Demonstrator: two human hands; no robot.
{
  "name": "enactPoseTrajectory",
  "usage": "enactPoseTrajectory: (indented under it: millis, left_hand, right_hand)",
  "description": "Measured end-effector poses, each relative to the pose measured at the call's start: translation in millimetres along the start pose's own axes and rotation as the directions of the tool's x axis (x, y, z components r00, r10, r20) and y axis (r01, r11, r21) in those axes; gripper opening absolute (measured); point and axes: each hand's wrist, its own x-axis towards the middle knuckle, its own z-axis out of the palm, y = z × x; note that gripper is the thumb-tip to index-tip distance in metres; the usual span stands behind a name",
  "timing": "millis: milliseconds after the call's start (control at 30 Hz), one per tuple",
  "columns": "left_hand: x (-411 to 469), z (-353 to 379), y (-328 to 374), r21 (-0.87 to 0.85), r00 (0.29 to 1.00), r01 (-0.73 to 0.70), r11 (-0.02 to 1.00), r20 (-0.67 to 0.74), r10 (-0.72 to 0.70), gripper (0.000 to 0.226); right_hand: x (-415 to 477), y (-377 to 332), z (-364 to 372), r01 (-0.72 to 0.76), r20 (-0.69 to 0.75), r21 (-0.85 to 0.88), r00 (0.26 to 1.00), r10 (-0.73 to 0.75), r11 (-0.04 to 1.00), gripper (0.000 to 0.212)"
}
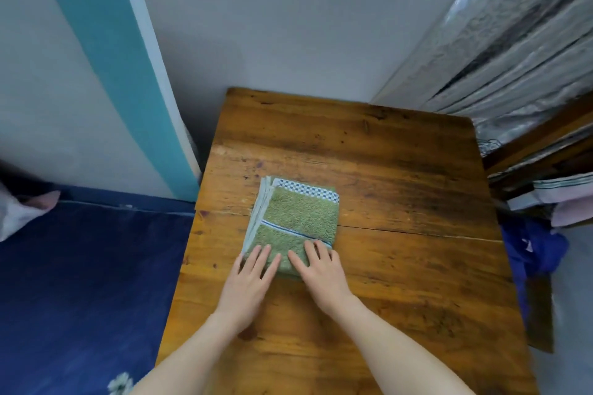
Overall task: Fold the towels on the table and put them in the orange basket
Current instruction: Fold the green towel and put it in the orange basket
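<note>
Wooden table (385,170), folded green towel (298,215), near edge under flat hands (245,285) (324,276)

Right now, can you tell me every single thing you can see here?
green towel: one, green with a blue-checked band, folded, middle of the table
wooden table: one, brown, centre
board: one, teal and white, leaning on the wall, left
bedding: one, dark blue with a white flower, left of the table
pink cloth: one, far left edge
quilted mattress: one, silvery, leaning at upper right
blue cloth: one, by the table's right side
pale cloths: a few, pink and white, far right
left hand: one, flat on the towel's near edge
right hand: one, flat beside it
</note>
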Motion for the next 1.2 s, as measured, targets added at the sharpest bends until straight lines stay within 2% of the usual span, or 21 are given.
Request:
enactPoseTrajectory:
  millis: [67,133,233,400,533,700,767,900,967,1067,1100,1167,1200]
  left_hand:
    - [4.8,4.4,-5.2,-0.014,1.0,0.008,1.0,-0.021,-0.009,0.06]
    - [10.5,1.8,-9.0,-0.037,0.999,0.043,0.998,-0.024,-0.044,0.06]
    - [23.2,-6.4,-12.1,-0.093,0.992,0.026,0.995,-0.124,-0.038,0.055]
    - [40.8,-45.7,-19.6,-0.157,0.945,-0.1,0.983,-0.324,0.044,0.044]
    - [37.7,-90.1,-28.5,-0.072,0.905,-0.123,0.99,-0.418,0.081,0.04]
    - [14.4,-128.7,-29.7,0.015,0.852,-0.092,0.996,-0.517,0.087,0.036]
    - [-6.0,-143.2,-27.4,0.049,0.834,-0.023,0.999,-0.55,0.046,0.035]
    - [-75.6,-167.1,-15.0,0.068,0.81,0.245,0.967,-0.562,-0.166,0.039]
    - [-125.9,-176.1,6.4,0.077,0.765,0.411,0.908,-0.571,-0.298,0.038]
    - [-203.4,-189.7,49.7,0.061,0.664,0.633,0.771,-0.555,-0.501,0.029]
    - [-228.6,-195.0,65.2,0.047,0.629,0.694,0.719,-0.526,-0.573,0.038]
    - [-281.4,-202.5,97.5,0.038,0.558,0.797,0.603,-0.43,-0.71,0.072]
    - [-304.9,-204.5,112.7,0.041,0.531,0.827,0.561,-0.384,-0.755,0.081]
  right_hand:
    - [1.2,1.3,0.8,0.02,-0.076,0.021,0.997,-0.018,1.0,0.068]
    - [3.0,4.6,-3.2,0.054,-0.214,0.037,0.976,-0.044,0.998,0.055]
    - [3.5,14.9,-14.8,0.077,-0.395,0.027,0.917,-0.06,0.997,0.029]
    - [0.4,31.8,-47.4,0.144,-0.555,-0.064,0.817,-0.155,0.988,0.027]
    - [-1.3,32.2,-83.6,0.205,-0.649,-0.138,0.72,-0.245,0.969,0.031]
    - [-12.8,19.6,-126.1,0.29,-0.675,-0.239,0.636,-0.373,0.927,0.029]
    - [-14.9,7.5,-136.1,0.35,-0.678,-0.27,0.592,-0.435,0.897,0.032]
    - [-12.4,-35.5,-148.1,0.554,-0.65,-0.305,0.473,-0.594,0.775,0.033]
    - [-19.4,-68.3,-151.2,0.68,-0.598,-0.347,0.37,-0.711,0.646,0.034]
    - [-44.2,-128.7,-154.7,0.802,-0.543,-0.356,0.239,-0.805,0.479,0.037]
    - [-57.0,-148.8,-154.0,0.834,-0.529,-0.359,0.189,-0.827,0.419,0.037]
    - [-88.4,-189.0,-150.8,0.894,-0.482,-0.358,0.069,-0.874,0.268,0.039]
    - [-103.0,-205.3,-148.2,0.916,-0.446,-0.346,0.031,-0.894,0.205,0.042]
